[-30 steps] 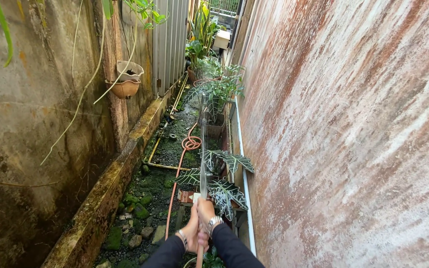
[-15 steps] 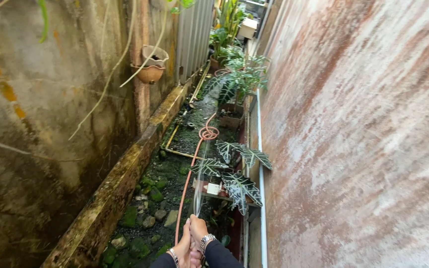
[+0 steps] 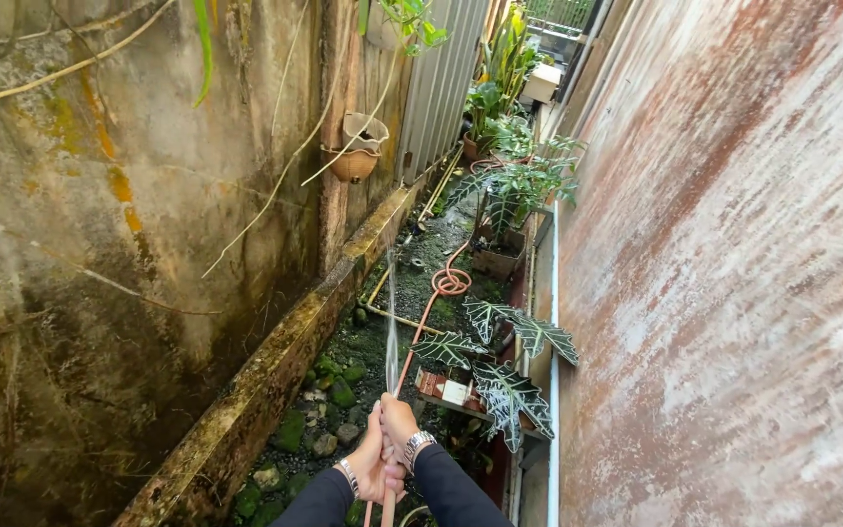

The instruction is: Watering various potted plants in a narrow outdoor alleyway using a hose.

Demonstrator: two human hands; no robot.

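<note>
Hose (image 3: 428, 310): orange, gripped at its end low in the view, near the bottom edge. Left hand (image 3: 371, 466) and right hand (image 3: 399, 426) both closed around the end, fingers fully curled, the right stacked just above the left; a watch (image 3: 420, 442) on the right wrist, a bracelet (image 3: 347, 475) on the left. A thin water jet (image 3: 391, 312) rises from the hands toward the far end of the alley. The hose runs away along the mossy ground (image 3: 363, 342) and forms a small coil (image 3: 452, 283) midway down. Just right of the hands, a potted plant with dark, white-veined leaves (image 3: 500, 376) stands against the rust-stained right wall (image 3: 724, 263). A white pipe (image 3: 552, 371) follows that wall's foot. On the left wall (image 3: 100, 244), a clay hanging pot (image 3: 356, 156) sits above the ledge (image 3: 275, 381). Further plants (image 3: 514, 185) crowd the alley's far end
</note>
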